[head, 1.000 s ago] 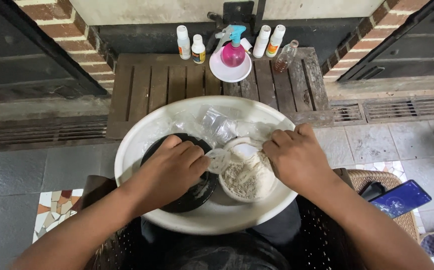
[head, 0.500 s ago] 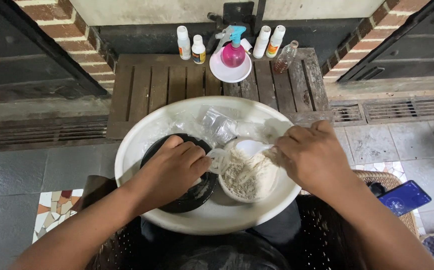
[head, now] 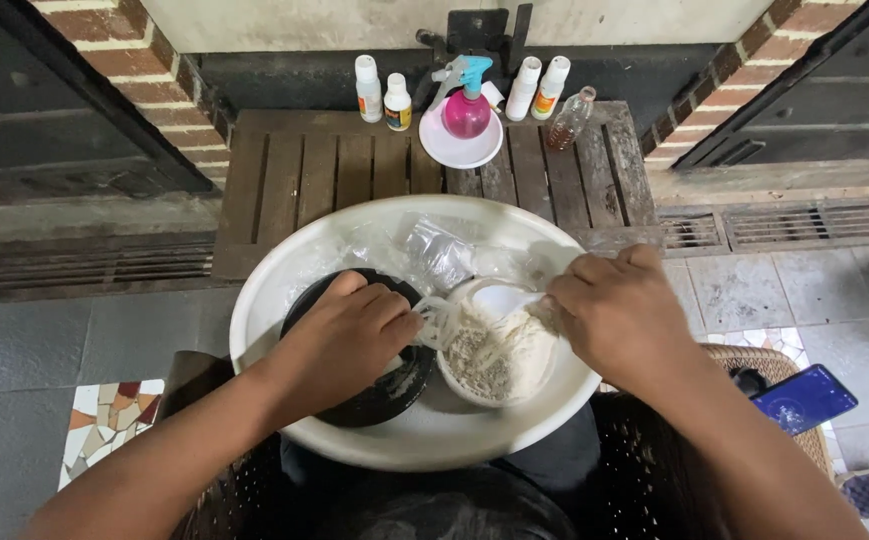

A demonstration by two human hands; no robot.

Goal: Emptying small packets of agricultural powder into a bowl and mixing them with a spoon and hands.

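While we are looking at frame centre, our left hand [head: 349,335] is gripping the black bowl [head: 364,385]. Our right hand [head: 619,315] is pinching a white spoon [head: 504,298] over the powder bowl [head: 494,350].

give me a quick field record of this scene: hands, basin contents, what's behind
left hand: resting on black bowl
right hand: holding white spoon over white bowl of powder
basin: white, round, also holds clear plastic bag
behind: wooden slatted stand with pink spray bottle in white dish, small bottles
right floor: blue phone
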